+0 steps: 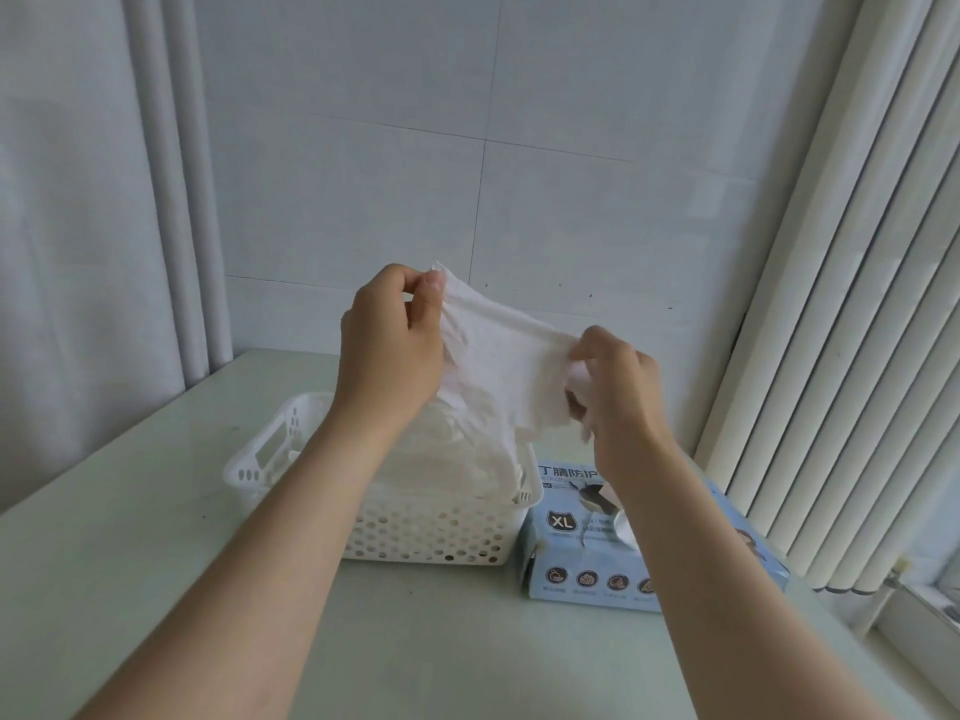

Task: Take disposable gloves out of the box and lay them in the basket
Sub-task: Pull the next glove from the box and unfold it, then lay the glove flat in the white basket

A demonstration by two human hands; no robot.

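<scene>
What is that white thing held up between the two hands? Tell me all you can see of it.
The glove is thin, white, faintly see-through and wrinkled, like soft film. It is stretched in the air, sloping down to the right: the left hand pinches its upper corner, the right hand grips its other end. Its loose lower edge hangs above the basket. Its finger shapes cannot be made out.

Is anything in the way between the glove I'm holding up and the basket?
Nothing visible is. The left hand and right hand pinch the glove spread out above the basket, whose open top holds only a pile of gloves.
</scene>
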